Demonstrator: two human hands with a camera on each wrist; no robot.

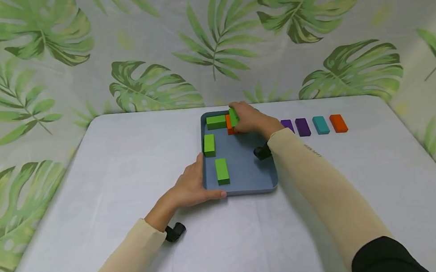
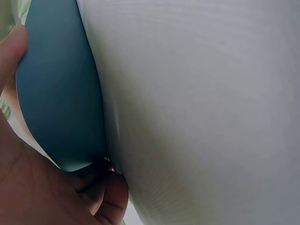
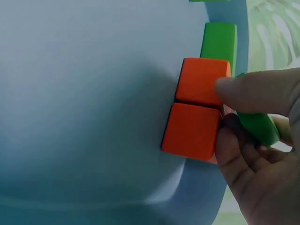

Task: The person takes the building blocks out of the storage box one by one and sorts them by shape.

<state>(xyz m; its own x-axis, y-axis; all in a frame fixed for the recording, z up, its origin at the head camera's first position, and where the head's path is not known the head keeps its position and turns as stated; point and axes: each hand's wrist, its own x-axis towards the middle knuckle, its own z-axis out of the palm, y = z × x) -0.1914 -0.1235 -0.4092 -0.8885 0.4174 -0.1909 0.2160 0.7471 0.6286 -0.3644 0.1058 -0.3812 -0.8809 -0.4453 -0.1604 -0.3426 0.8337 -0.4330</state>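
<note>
My left hand (image 1: 191, 184) grips the near-left corner of a blue-grey tray (image 1: 250, 190), its thumb along the front wall and its fingers along the left wall. In the left wrist view, the tray's outer wall (image 2: 61, 84) lies between thumb and curled fingers. At the tray's far side, my right hand (image 1: 251, 119) holds a green block (image 1: 234, 117), tilted in the right wrist view. Right beside it are two orange blocks (image 3: 192, 131), side by side, with the right thumb touching one. Another green block (image 1: 216, 122) lies along the far wall, left of the orange ones.
Two more green blocks, one by the left wall (image 1: 209, 145) and one nearer the front (image 1: 222, 171), are in the tray. Right of it, purple blocks (image 1: 302, 127), a teal block (image 1: 321, 125) and an orange block (image 1: 338, 123) form a row on the white table (image 1: 368, 181).
</note>
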